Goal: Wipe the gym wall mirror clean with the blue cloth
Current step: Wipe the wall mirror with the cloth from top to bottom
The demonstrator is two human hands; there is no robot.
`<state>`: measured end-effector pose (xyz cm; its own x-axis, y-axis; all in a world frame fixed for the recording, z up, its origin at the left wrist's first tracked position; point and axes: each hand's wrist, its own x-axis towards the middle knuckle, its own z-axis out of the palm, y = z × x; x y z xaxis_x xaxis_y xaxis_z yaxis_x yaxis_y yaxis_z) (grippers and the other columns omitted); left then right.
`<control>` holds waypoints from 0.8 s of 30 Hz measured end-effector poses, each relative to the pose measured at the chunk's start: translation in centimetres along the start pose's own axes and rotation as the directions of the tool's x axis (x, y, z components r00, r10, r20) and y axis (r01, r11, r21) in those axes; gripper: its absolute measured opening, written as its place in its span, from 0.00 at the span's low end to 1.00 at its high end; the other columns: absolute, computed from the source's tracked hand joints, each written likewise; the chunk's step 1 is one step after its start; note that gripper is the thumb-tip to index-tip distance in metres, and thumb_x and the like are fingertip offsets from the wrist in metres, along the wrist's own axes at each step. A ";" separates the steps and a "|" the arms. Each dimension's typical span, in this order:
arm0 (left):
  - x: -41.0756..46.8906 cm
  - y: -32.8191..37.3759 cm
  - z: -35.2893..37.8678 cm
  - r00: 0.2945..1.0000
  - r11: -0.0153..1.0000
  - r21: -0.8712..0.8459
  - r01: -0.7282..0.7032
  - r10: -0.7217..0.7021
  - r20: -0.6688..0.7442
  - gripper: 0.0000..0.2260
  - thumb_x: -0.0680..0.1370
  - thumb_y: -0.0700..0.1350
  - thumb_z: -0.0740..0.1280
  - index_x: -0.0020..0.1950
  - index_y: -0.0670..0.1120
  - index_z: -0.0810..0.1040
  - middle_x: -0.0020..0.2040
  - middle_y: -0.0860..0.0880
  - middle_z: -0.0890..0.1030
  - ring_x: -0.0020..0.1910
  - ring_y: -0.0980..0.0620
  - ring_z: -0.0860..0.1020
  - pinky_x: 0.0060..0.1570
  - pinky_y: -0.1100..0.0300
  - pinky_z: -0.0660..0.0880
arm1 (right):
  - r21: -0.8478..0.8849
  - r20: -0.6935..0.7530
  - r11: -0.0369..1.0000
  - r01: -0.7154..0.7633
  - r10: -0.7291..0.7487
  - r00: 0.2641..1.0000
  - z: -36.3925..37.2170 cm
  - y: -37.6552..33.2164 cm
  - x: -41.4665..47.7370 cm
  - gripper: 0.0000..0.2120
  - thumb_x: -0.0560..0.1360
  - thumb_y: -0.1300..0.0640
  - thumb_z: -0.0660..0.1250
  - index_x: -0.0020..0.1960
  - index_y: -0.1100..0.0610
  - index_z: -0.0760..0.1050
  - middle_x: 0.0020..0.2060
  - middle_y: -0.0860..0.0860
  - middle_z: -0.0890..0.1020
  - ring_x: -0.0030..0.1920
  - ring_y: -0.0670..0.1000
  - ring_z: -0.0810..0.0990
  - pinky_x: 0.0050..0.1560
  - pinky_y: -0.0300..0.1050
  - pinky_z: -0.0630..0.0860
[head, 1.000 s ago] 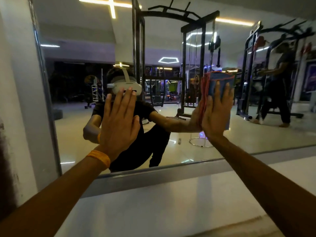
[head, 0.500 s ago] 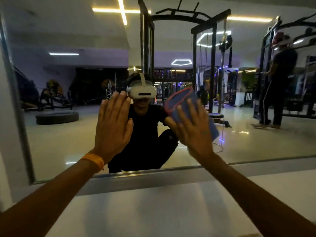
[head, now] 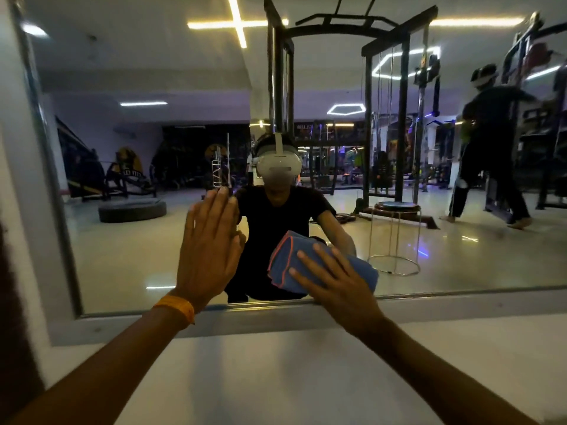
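The wall mirror (head: 445, 265) fills most of the view and has a metal frame along its left side and bottom. A folded blue cloth (head: 287, 260) with orange stitching lies flat against the glass low down, just above the bottom frame. My right hand (head: 333, 279) presses on it with fingers spread. My left hand (head: 210, 240) rests flat and open on the glass to the left of the cloth, with an orange band at the wrist.
A pale wall or ledge (head: 291, 372) runs below the mirror's bottom frame (head: 460, 297). A white wall edge (head: 18, 210) borders the mirror on the left. The glass reflects a crouching person with a headset, gym racks, a stool and another person walking.
My right hand has slid the cloth down and to the left across the glass, from upper right to near the bottom frame. My left hand stays pressed on the mirror.
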<state>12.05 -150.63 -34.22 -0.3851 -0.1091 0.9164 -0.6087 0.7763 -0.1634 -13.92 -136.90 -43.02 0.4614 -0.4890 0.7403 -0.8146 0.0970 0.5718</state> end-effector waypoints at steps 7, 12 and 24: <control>-1.1 0.9 1.3 1.000 0.999 -0.038 -0.010 0.010 0.006 0.28 0.85 0.51 0.53 0.83 0.39 0.58 0.84 0.41 0.55 0.84 0.41 0.51 0.82 0.40 0.47 | 0.085 -0.187 0.917 -0.390 0.399 0.898 -3.3 6.3 3.1 0.39 0.77 0.55 0.75 0.82 0.51 0.57 0.82 0.56 0.59 0.82 0.63 0.53 0.83 0.57 0.42; -1.2 0.1 1.3 0.998 0.999 0.004 -0.053 0.052 0.021 0.28 0.85 0.51 0.52 0.83 0.39 0.59 0.84 0.40 0.56 0.84 0.41 0.53 0.81 0.38 0.50 | -0.013 -0.027 1.000 0.002 -0.002 1.000 0.2 -2.2 1.0 0.42 0.74 0.52 0.71 0.82 0.49 0.53 0.82 0.53 0.52 0.83 0.60 0.47 0.81 0.60 0.43; 7.0 -2.3 -0.5 0.991 0.990 -0.106 0.097 -0.106 -0.082 0.31 0.84 0.54 0.54 0.85 0.43 0.52 0.85 0.43 0.50 0.85 0.44 0.46 0.82 0.40 0.44 | 0.133 -0.183 0.927 -0.352 0.372 0.910 -2.6 3.2 12.6 0.28 0.85 0.51 0.57 0.83 0.49 0.52 0.82 0.56 0.57 0.82 0.62 0.50 0.79 0.67 0.51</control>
<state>11.12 -152.90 -27.22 -0.2598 -0.1394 0.9556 -0.5666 0.8233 -0.0339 -9.75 -140.47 -30.92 0.1813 -0.2503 0.9510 -0.9638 0.1469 0.2224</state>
